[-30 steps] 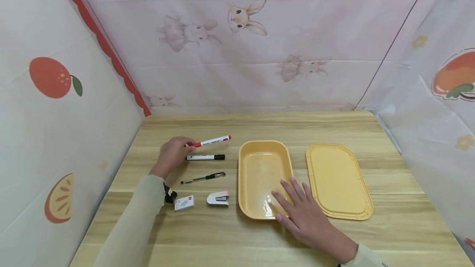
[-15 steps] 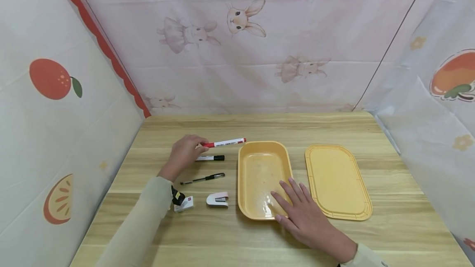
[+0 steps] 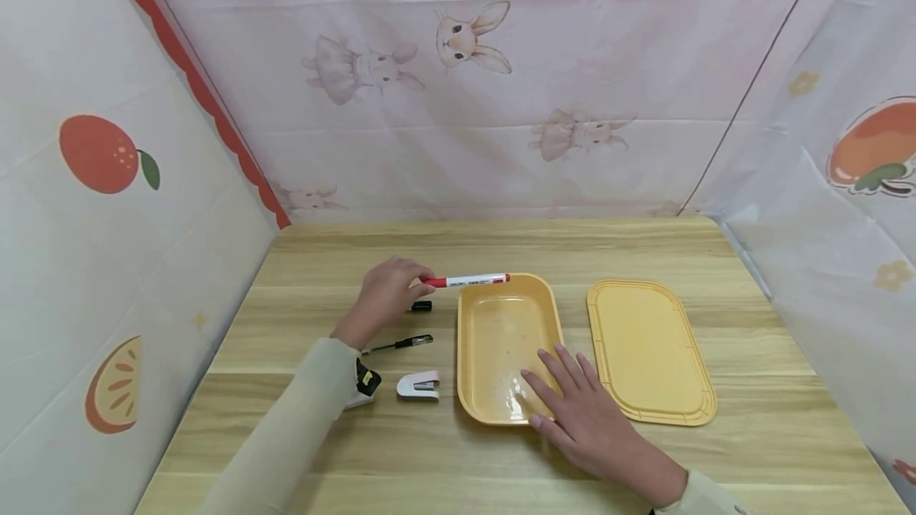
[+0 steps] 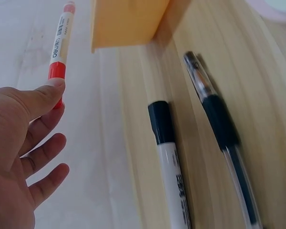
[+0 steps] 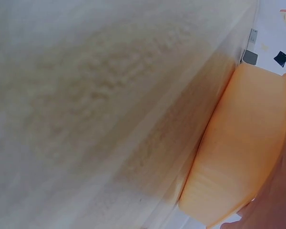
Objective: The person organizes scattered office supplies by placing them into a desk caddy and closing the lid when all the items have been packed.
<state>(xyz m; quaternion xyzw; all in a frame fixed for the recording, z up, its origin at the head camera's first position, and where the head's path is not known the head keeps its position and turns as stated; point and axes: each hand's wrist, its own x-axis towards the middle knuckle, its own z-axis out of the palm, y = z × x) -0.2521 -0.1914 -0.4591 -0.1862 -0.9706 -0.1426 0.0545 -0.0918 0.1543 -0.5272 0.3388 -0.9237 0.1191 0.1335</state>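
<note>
My left hand [image 3: 390, 292] pinches a red-and-white marker [image 3: 475, 280] by its red cap end, thumb against fingers. The marker's far end reaches over the back left rim of a yellow plastic box [image 3: 462, 356]. In the left wrist view the marker [image 4: 61, 40] points away from the hand, and the other fingers stand loose. My right hand [image 3: 597, 424] rests with spread, straight fingers over the box's near right rim. The right wrist view shows the box's outer wall [image 5: 238, 143] beside that hand. Nothing lies inside the box.
A black-capped white marker [image 4: 169, 162] and a black gel pen [image 4: 219, 124] lie beneath the left arm. A small pink-and-white stapler [image 3: 418, 385] sits left of the box. The left wrist partly hides a small white box [image 3: 360, 400]. A yellow lid [image 3: 651, 348] lies at right.
My left hand has carried the red marker rightward from beside the black marker to over the box's back left rim. The right hand has stayed on the box.
</note>
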